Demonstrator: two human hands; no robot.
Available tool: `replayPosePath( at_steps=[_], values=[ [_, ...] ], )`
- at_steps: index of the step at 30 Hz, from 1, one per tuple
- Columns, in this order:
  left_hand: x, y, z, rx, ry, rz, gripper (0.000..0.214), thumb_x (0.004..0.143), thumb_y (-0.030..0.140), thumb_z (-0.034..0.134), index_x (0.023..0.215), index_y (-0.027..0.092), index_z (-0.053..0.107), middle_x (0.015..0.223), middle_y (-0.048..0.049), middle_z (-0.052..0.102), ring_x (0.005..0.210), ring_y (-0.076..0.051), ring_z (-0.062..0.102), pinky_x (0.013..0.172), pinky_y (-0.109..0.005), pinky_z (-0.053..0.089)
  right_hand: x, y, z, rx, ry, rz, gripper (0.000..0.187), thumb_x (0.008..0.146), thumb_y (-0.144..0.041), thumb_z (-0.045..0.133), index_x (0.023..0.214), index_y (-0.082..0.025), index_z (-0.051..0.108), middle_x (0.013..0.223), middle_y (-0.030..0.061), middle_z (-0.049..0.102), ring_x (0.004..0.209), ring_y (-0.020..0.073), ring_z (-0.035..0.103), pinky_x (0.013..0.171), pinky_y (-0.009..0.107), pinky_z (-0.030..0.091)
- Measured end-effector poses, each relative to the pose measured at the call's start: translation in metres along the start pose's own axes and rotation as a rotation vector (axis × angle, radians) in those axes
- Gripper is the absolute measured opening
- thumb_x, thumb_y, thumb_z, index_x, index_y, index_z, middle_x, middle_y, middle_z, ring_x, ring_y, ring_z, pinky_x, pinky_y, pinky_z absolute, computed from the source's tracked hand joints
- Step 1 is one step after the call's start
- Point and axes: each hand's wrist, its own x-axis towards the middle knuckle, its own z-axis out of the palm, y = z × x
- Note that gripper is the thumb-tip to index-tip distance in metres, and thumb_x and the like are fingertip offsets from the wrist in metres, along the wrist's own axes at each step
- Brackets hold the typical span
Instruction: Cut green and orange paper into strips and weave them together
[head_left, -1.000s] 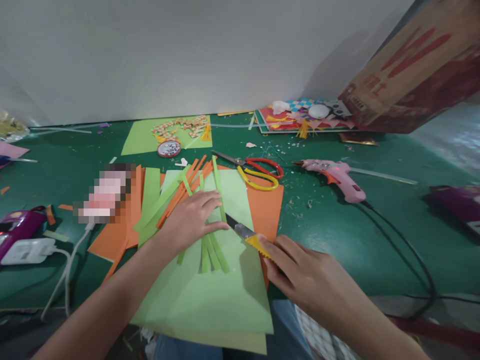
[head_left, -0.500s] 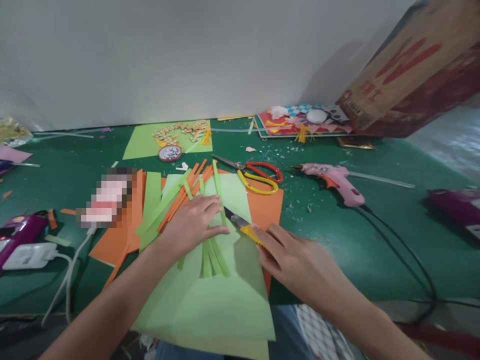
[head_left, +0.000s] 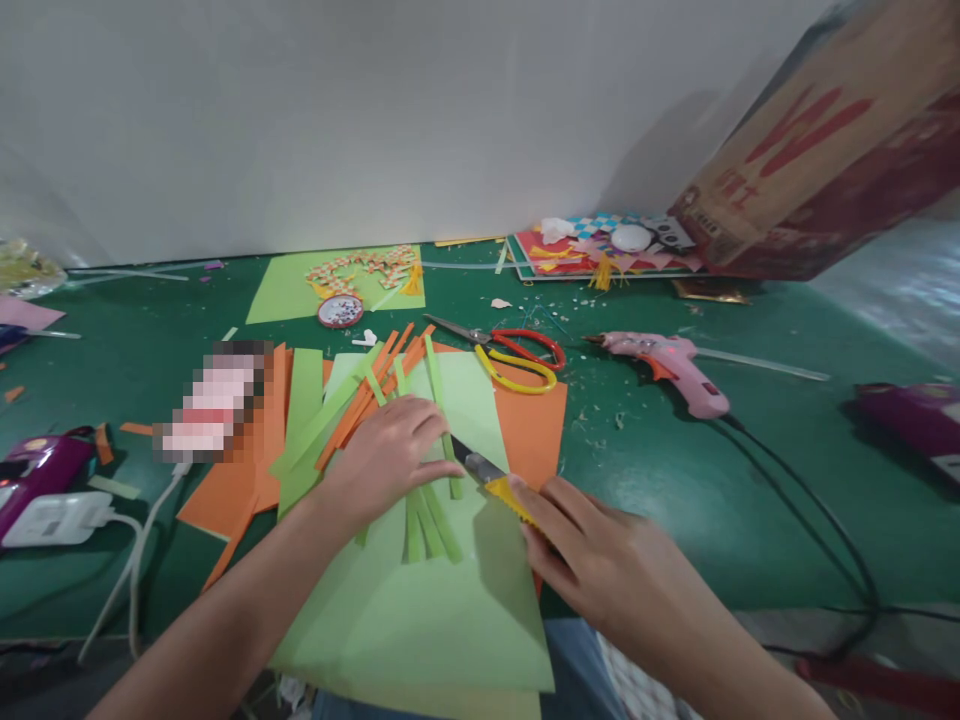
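Observation:
My left hand presses down on a narrow green paper strip, its thumb stretched apart from the fingers. More green strips fan out from beneath it over a pale green paper sheet. My right hand is closed around the yellow handle of a utility knife. The knife's dark blade points up and left, close to the strip beside my left fingertips; whether it touches is unclear. Orange strips lie beyond my left hand.
Scissors with red and yellow handles lie behind the sheet. On the right rests a pink glue gun with a trailing cord. A blurred-out phone on a cable sits left, and a paper bag stands back right.
The narrow strip under my left hand has slid toward me, so its near end shows below the thumb. The knife has shifted slightly toward me and right.

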Motion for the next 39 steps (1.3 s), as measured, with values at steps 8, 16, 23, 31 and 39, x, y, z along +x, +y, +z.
replayPosePath(
  at_steps=[8, 16, 23, 31, 39],
  values=[
    [-0.004, -0.003, 0.003, 0.025, -0.079, -0.140, 0.064, 0.085, 0.067, 0.048, 0.115, 0.012, 0.062, 0.128, -0.0149, 0.063, 0.117, -0.026, 0.060, 0.098, -0.037, 0.048, 0.000, 0.001, 0.004, -0.013, 0.021, 0.018, 0.031, 0.089, -0.009, 0.041, 0.104, -0.011, 0.068, 0.078, 0.0061, 0.067, 0.062, 0.0120, 0.064, 0.045, 0.023, 0.043],
    [-0.002, 0.001, 0.001, 0.055, -0.154, -0.178, 0.064, 0.083, 0.064, 0.053, 0.117, 0.010, 0.061, 0.130, -0.0143, 0.062, 0.120, -0.027, 0.058, 0.101, -0.037, 0.046, 0.014, 0.004, 0.007, -0.042, 0.120, 0.077, 0.038, 0.094, -0.011, 0.031, 0.098, -0.008, 0.069, 0.070, 0.0039, 0.064, 0.051, 0.0125, 0.061, 0.040, 0.027, 0.038],
    [-0.003, 0.000, 0.001, 0.037, -0.124, -0.167, 0.064, 0.084, 0.065, 0.050, 0.117, 0.011, 0.061, 0.130, -0.0140, 0.063, 0.120, -0.026, 0.059, 0.101, -0.037, 0.047, 0.020, 0.006, 0.012, -0.057, 0.140, 0.088, 0.039, 0.095, -0.014, 0.031, 0.097, -0.009, 0.070, 0.069, 0.0029, 0.064, 0.050, 0.0132, 0.061, 0.041, 0.029, 0.036],
    [-0.002, -0.003, 0.006, 0.039, -0.084, -0.123, 0.052, 0.089, 0.059, 0.047, 0.111, 0.014, 0.062, 0.124, -0.0133, 0.065, 0.117, -0.026, 0.060, 0.099, -0.040, 0.049, 0.017, 0.006, 0.014, -0.049, 0.111, 0.090, 0.032, 0.090, -0.012, 0.039, 0.098, -0.009, 0.071, 0.066, 0.0026, 0.062, 0.059, 0.0161, 0.062, 0.046, 0.029, 0.040],
    [-0.002, -0.003, 0.009, 0.049, -0.055, -0.115, 0.038, 0.092, 0.049, 0.050, 0.107, 0.015, 0.061, 0.119, -0.0118, 0.067, 0.113, -0.026, 0.063, 0.095, -0.040, 0.053, 0.015, -0.005, -0.017, 0.143, 0.257, 0.101, 0.030, 0.095, -0.028, 0.047, 0.109, -0.010, 0.067, 0.088, 0.0130, 0.070, 0.081, 0.0245, 0.066, 0.067, 0.037, 0.055]
  ],
)
